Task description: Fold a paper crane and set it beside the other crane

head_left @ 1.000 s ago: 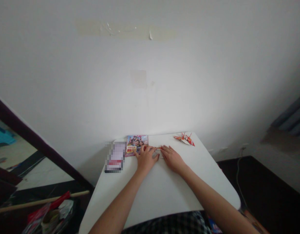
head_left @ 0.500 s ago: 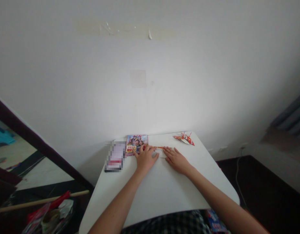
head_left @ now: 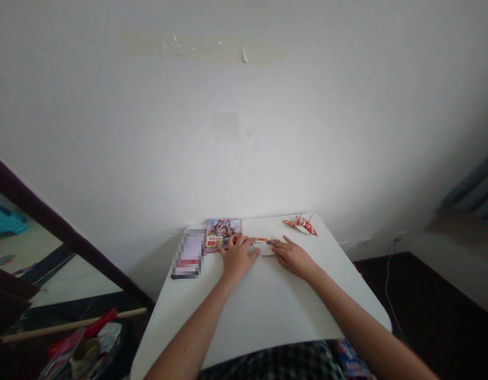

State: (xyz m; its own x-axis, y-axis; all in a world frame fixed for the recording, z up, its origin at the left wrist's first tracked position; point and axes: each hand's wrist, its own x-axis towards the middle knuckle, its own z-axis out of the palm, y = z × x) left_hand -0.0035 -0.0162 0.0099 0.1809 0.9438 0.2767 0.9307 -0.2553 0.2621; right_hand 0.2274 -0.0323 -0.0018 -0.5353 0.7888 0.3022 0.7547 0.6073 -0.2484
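A narrow folded sheet of paper (head_left: 266,250), white with a coloured strip along its far edge, lies flat on the white table. My left hand (head_left: 236,257) rests on its left end, fingers spread, some of them reaching over the lower right of a printed leaflet (head_left: 224,228). On the right end lies my right hand (head_left: 294,258), flat with the fingers stretched out. Both hands press from above, and their palms hide parts of the paper. Behind my right hand sits a red and white folded paper crane (head_left: 301,226).
At the table's left edge lies a phone (head_left: 188,253), its screen blurred out. The white table (head_left: 263,311) meets the wall (head_left: 260,174) at its far edge. On the floor at lower left are a wooden stick (head_left: 73,325) and a bin (head_left: 93,356) with wrappers.
My right hand has slid to the right along the paper, so more of its coloured strip shows between the hands. My left hand has stayed in place.
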